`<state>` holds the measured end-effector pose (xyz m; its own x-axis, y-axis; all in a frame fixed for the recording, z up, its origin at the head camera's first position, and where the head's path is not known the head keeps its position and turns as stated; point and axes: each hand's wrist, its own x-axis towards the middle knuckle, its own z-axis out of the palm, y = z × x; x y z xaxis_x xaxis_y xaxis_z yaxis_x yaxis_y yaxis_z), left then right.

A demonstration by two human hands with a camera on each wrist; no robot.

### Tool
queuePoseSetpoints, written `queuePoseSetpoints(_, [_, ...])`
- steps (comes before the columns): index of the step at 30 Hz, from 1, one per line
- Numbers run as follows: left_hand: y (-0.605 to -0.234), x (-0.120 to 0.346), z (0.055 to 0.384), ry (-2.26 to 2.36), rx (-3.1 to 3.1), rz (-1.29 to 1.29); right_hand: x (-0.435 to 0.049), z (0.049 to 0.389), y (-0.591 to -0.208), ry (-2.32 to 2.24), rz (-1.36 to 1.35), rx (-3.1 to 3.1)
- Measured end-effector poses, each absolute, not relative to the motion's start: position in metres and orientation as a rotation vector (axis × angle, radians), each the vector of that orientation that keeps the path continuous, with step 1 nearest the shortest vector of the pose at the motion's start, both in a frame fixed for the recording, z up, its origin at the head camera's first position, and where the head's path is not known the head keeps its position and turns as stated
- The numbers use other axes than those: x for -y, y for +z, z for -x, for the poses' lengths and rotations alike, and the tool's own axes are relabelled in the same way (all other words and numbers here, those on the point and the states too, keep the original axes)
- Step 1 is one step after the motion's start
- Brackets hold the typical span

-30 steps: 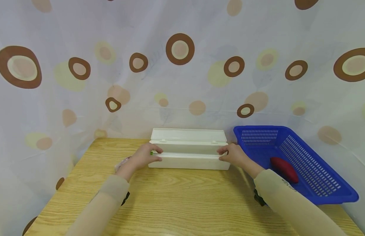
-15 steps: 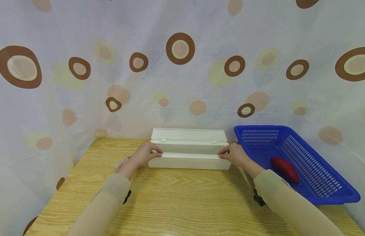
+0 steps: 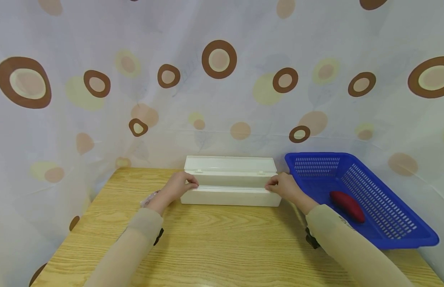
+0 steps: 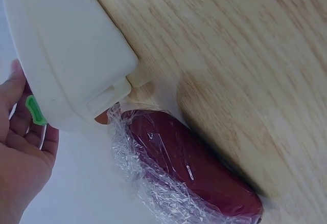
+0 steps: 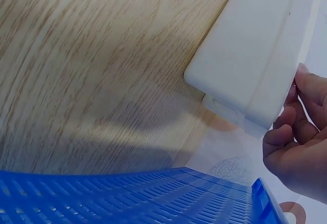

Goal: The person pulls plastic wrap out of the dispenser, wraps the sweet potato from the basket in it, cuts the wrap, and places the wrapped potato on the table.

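Observation:
A long white plastic wrap dispenser (image 3: 230, 197) lies on the table with its lid (image 3: 230, 163) raised at the back. At the left end of its front edge my left hand (image 3: 176, 185) pinches with thumb and fingers. My right hand (image 3: 283, 186) pinches likewise at the right end. Clear plastic wrap between the fingertips hardly shows. Close to the left hand in the left wrist view, a green slide cutter (image 4: 36, 110) sits at the dispenser's end. Beside that end lies a dark red sweet potato (image 4: 189, 168) wrapped in clear film.
To the right stands a blue slotted basket (image 3: 387, 191) with a dark red sweet potato (image 3: 347, 206) in it. The wooden table (image 3: 222, 243) runs up to a patterned curtain (image 3: 243, 99) behind the dispenser.
Thumbs and fingers of both hands have come together from an open spread into a pinch at the dispenser's front edge. Dispenser and basket stay in place.

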<state>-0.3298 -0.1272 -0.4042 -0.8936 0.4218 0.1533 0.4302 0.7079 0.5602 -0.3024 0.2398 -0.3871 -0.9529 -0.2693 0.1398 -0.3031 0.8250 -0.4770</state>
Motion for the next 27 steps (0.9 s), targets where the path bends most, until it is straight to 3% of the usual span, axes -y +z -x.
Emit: queuePoseSetpoints(27, [-0.4018,0.1278,0.3323,-0.937,2.837,0.785,-0.2359,0.3048,-0.3893,0.733,-0.477,2.926])
